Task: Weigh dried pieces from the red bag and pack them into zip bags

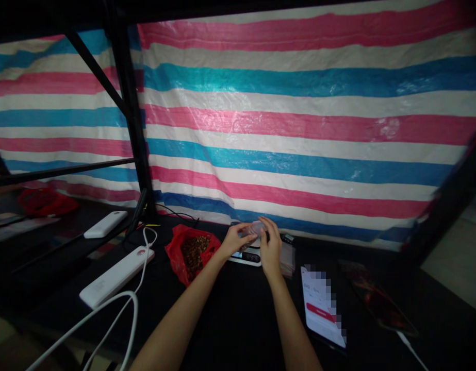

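Your left hand point(234, 241) and right hand point(272, 244) both pinch a small clear plastic bag point(257, 228) over the flat white scale point(248, 258), near the black table's point(238, 314) back edge. Risk: loose pinch drops it; resting fingers skew the reading.

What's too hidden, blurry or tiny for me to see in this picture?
All in the head view:
Scale: partly hidden by the left hand, right hand and clear plastic; its display is too small to read.
Brown pieces in the red bag: too small to identify.
Bright phone: blocky pixels hide its right side.
White cable: cut off by the bottom edge.
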Motion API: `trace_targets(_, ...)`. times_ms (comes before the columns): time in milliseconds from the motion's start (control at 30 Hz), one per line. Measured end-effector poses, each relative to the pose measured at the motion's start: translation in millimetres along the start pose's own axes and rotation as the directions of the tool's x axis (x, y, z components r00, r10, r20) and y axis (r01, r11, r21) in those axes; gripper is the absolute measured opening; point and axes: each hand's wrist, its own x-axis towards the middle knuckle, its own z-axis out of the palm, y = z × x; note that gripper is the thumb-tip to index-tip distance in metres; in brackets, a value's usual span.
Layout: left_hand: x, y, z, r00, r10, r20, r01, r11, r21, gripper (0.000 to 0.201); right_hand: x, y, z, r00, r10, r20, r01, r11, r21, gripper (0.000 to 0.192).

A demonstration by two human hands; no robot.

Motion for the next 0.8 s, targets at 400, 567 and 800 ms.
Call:
trace_targets(400, 35, -10, -14.0, 0.974, 0.032, 0.224, -0.145, 0.848, 0.510, 0.042, -4, 21, 3, 0.946, 0.280, -0.163, -0.254, 0.953, 0.164, 0.027)
trace_targets(567, 29, -11, -10.0, 0.987, 0.033, 0.156, -0.113, 0.835, 0.539, 0.053, -4, 42, 13, 0.872, 0.459, -0.169, -0.355, 0.832, 0.427, 0.037)
trace_targets(800, -64, 121, -6.6, 0.991, 0.131, 0.036, -0.133, 0.990, 0.053, 0.033, -7, 52, 12, 0.863, 0.492, -0.111, -0.373, 0.771, 0.516, 0.052)
